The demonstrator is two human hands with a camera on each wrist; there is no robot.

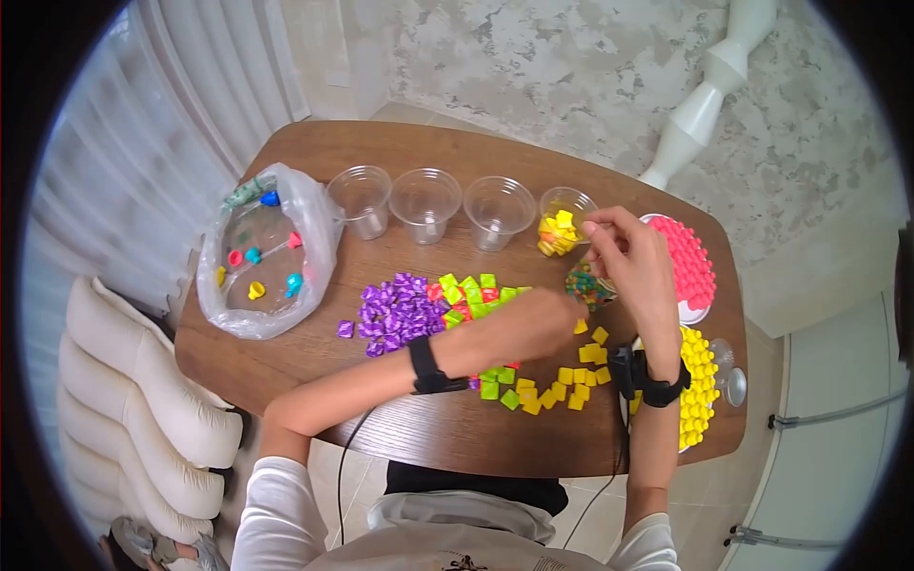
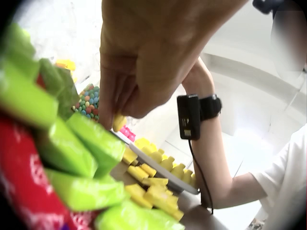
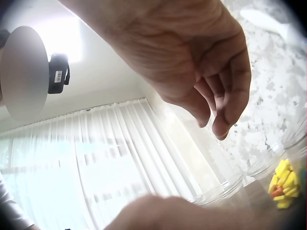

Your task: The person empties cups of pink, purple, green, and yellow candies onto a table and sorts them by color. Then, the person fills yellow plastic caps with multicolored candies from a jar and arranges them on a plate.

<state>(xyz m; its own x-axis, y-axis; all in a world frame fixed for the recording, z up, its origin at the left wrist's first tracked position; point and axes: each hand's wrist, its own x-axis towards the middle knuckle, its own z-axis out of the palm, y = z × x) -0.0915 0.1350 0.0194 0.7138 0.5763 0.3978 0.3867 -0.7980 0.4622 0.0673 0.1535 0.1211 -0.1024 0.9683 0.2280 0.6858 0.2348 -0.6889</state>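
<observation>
My left hand [image 1: 533, 328] reaches across the table over the wrapped candies. In the left wrist view its thumb and fingers pinch a small yellow square piece [image 2: 119, 122]. Loose yellow squares [image 1: 576, 376] lie in front of that hand. My right hand [image 1: 636, 266] hovers at the rim of the rightmost clear plastic cup [image 1: 577, 196], which holds yellow pieces [image 1: 560, 232] and a bit of orange. Its fingers are loosely bent, with nothing visible between thumb and fingertips in the right wrist view. Green and red wrapped candies [image 1: 466, 290] lie partly under the left forearm.
Three more clear cups [image 1: 426, 205] stand along the back. A plastic bag [image 1: 328, 252] with small coloured pieces sits left, beside purple candies [image 1: 395, 309]. A container of multicoloured beads [image 1: 583, 284] is between the hands. Pink [image 1: 687, 266] and yellow [image 1: 703, 390] knobbed pieces fill plates at right.
</observation>
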